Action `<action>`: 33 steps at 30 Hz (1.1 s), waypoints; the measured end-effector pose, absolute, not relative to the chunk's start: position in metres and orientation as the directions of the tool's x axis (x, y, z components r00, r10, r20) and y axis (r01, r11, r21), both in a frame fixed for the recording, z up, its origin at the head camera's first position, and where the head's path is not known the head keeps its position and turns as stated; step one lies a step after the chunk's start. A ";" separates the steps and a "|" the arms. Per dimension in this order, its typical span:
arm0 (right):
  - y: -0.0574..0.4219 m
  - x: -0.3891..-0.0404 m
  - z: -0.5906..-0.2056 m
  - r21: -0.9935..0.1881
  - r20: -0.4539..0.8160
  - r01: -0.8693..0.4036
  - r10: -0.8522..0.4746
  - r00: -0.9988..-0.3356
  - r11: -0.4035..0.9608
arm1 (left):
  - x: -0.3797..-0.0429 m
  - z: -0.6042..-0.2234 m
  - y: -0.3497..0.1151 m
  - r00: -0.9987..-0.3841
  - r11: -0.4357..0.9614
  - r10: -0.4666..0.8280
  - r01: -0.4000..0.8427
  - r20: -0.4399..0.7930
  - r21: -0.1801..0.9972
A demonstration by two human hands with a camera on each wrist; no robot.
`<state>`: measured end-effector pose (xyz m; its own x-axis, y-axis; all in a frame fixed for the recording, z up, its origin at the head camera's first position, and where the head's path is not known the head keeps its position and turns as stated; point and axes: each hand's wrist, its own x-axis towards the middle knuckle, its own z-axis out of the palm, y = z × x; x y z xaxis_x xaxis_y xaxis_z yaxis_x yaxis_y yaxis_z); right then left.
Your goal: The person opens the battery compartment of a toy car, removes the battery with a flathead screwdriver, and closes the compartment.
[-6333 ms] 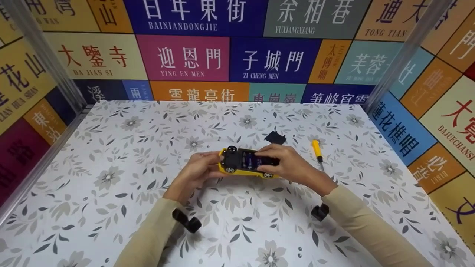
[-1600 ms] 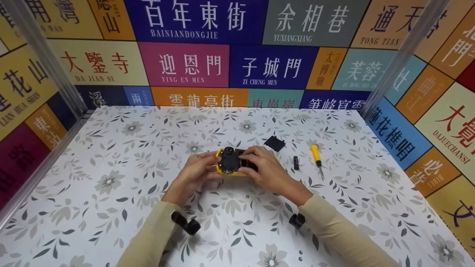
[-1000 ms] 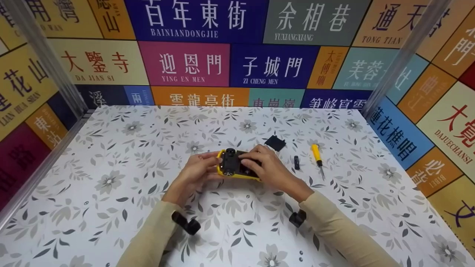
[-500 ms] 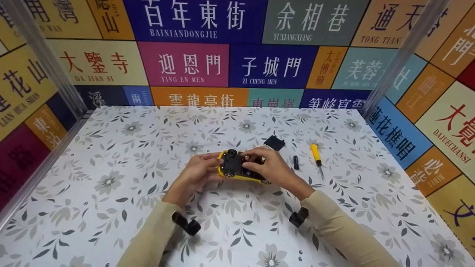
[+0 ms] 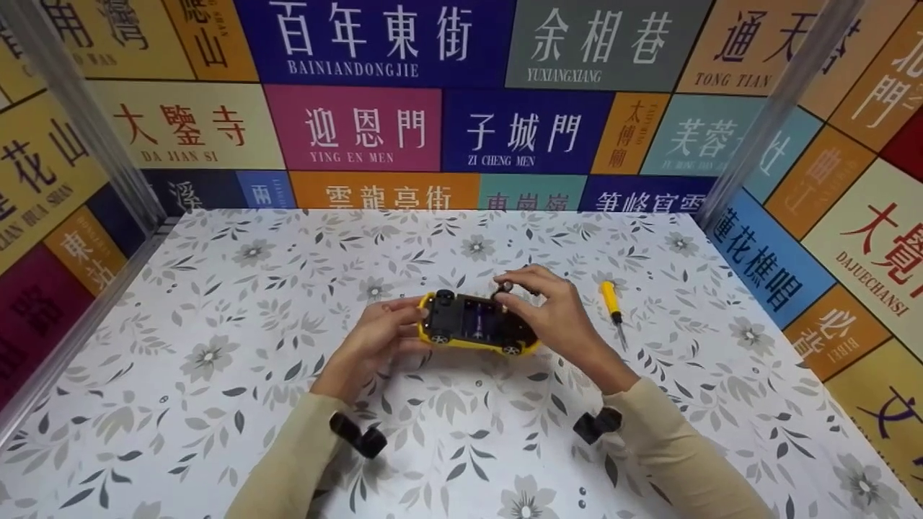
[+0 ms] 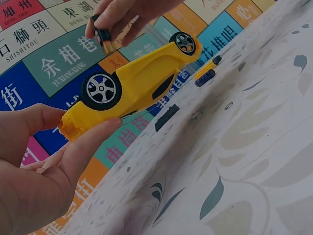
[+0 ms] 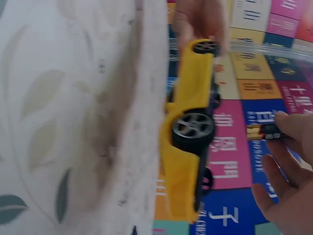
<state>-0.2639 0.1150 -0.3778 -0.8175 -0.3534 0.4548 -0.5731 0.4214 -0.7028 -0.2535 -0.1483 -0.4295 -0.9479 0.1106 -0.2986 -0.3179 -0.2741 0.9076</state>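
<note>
My left hand (image 5: 373,333) grips one end of a yellow toy car (image 6: 142,83), which is turned underside up. In the head view the black underside shows an uncovered battery compartment (image 5: 479,319). Thumb and forefinger of my right hand (image 5: 562,306) pinch a small black battery (image 7: 266,131) with a copper-coloured end, apart from the car's underside. In the left wrist view a second battery (image 6: 205,78) lies on the table. The black battery cover (image 6: 167,117) lies there too; the right hand hides both in the head view.
A screwdriver (image 5: 613,306) with a yellow handle lies right of my right hand. The table (image 5: 288,447) has a white floral cover. Panels with colourful lettering (image 5: 353,130) stand behind and at both sides.
My right hand has drawn back from the compartment, up and right, with a battery between its fingertips. Since the earliest frame, another battery has been laid on the table. The left hand keeps its grip.
</note>
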 end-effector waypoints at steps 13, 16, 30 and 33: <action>0.170 -0.272 -0.356 -0.778 0.305 -0.393 -0.252 -0.918 0.491 | -0.253 -0.429 -0.153 -0.951 -0.296 0.114 -0.310 -0.288 0.904; 0.180 -0.279 -0.361 -0.822 0.256 -0.320 -0.196 -0.947 0.472 | -0.253 -0.429 -0.152 -0.952 -0.299 0.109 -0.306 -0.286 0.904; 0.212 -0.308 -0.394 -0.824 0.091 -0.121 -0.082 -0.992 0.554 | -0.254 -0.430 -0.150 -0.956 -0.306 0.082 -0.294 -0.283 0.906; 0.216 -0.312 -0.402 -0.812 0.027 -0.056 -0.059 -0.998 0.581 | -0.253 -0.430 -0.151 -0.953 -0.303 0.083 -0.302 -0.290 0.904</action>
<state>-0.3123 0.2165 -0.4017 -0.9979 -0.0592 0.0266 -0.0561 0.5813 -0.8118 -0.2529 -0.1513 -0.4300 -0.9533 0.0834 -0.2902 -0.3017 -0.3034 0.9038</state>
